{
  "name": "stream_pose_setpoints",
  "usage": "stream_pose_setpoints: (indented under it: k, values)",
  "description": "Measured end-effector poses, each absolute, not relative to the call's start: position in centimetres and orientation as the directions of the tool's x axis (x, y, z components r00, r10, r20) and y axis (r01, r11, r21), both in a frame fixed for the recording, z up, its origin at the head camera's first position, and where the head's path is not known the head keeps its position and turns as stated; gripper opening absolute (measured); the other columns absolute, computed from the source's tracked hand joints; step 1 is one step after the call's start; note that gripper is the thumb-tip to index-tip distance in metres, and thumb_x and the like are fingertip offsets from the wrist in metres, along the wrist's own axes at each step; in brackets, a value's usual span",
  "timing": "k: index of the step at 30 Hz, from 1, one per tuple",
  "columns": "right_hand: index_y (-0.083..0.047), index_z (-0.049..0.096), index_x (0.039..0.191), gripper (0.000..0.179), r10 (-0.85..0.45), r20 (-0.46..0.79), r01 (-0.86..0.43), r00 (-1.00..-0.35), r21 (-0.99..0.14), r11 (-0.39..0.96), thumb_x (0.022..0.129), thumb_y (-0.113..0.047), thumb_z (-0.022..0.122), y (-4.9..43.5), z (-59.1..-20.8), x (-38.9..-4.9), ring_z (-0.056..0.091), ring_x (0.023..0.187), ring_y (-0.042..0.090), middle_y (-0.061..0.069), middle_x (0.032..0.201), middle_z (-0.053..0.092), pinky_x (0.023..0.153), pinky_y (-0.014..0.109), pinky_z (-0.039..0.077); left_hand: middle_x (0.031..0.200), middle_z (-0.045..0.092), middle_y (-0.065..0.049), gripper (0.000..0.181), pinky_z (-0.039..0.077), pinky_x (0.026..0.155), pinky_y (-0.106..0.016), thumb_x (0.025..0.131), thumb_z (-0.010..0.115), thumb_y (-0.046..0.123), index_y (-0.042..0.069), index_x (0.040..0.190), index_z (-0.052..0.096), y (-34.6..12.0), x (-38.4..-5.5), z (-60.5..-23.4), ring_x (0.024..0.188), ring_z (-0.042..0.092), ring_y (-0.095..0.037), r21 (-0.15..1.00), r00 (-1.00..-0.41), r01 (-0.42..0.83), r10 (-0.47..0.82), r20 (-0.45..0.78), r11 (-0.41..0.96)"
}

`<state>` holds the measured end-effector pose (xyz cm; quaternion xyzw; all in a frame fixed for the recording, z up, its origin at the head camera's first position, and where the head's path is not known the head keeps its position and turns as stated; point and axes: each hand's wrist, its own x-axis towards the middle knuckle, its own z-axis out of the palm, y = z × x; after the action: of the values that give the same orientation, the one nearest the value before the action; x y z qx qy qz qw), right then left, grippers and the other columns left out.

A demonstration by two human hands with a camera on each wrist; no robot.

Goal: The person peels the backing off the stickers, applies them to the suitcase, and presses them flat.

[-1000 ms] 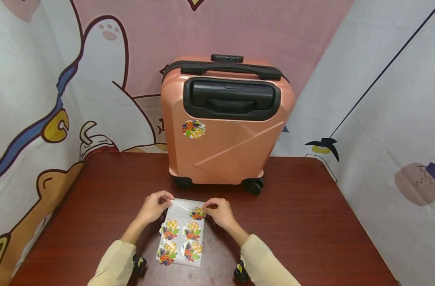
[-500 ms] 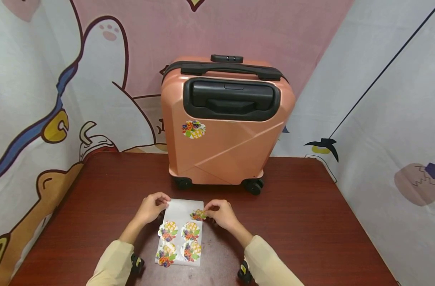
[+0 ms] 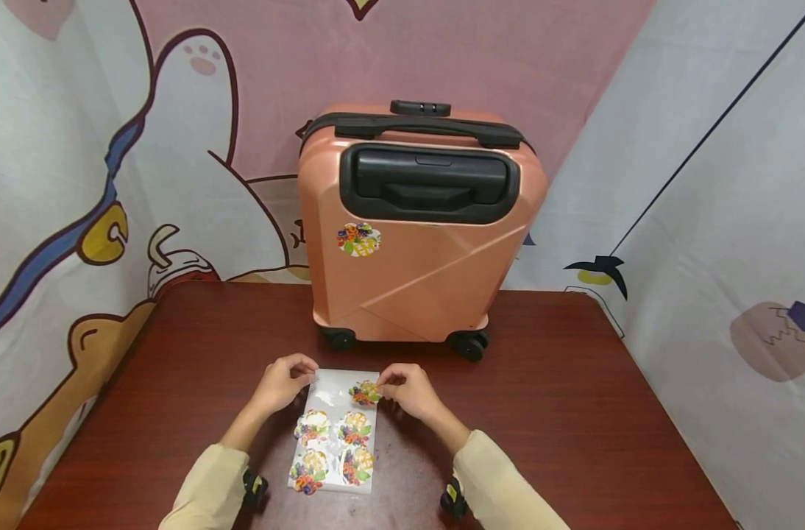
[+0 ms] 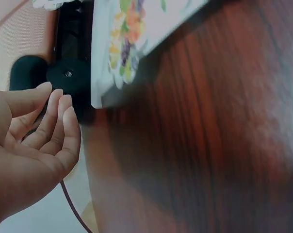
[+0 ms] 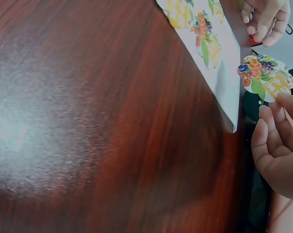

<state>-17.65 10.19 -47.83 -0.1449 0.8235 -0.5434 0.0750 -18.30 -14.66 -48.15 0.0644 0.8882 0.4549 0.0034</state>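
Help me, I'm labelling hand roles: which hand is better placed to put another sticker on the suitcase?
Probably the right hand: it pinches a fruit sticker, clear of the sheet in its wrist view. The left hand holds no visible sticker.

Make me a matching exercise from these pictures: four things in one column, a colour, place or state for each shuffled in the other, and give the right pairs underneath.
Things
1. Suitcase
2. Sticker sheet
3. Loose sticker
4. Table

Colour, place or state
A. Dark reddish brown, with a wood-grain look
B. Pinched by the right hand
C. Orange-pink with black handles, standing upright
D. White, bearing four fruit stickers

Right pairs
1-C
2-D
3-B
4-A
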Motion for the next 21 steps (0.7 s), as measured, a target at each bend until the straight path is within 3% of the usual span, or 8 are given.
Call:
stream_pose_setpoints:
  k: [15,21]
  values:
    - [0.000,0.064,0.079,0.007,-0.328,0.030,-0.148,-0.944,-0.928,0.342,0.077,0.007,0.063,9.9,-46.6,-18.2,0.057,0.067,0.041,0.007,0.070,0.060,0.057,0.046,0.049,0.079,0.064,-0.002,0.004,0.047,0.067,-0.028,0.082,0.065,0.006,0.003,0.085,0.065,-11.9,-17.8,-47.3,0.074,0.059,-0.017,0.836,-0.936,0.281,0.326,0.130,0.472]
    - [0.001,0.064,0.079,0.006,-0.334,0.042,-0.156,-0.942,-0.934,0.321,0.077,0.007,0.063,9.9,-46.3,-18.3,0.057,0.067,0.042,0.014,0.072,0.061,0.060,0.053,0.047,0.077,0.063,0.000,0.004,0.048,0.067,-0.026,0.082,0.066,0.006,0.004,0.081,0.063,-11.2,-17.7,-47.4,0.074,0.059,-0.016,0.842,-0.931,0.286,0.342,0.131,0.457]
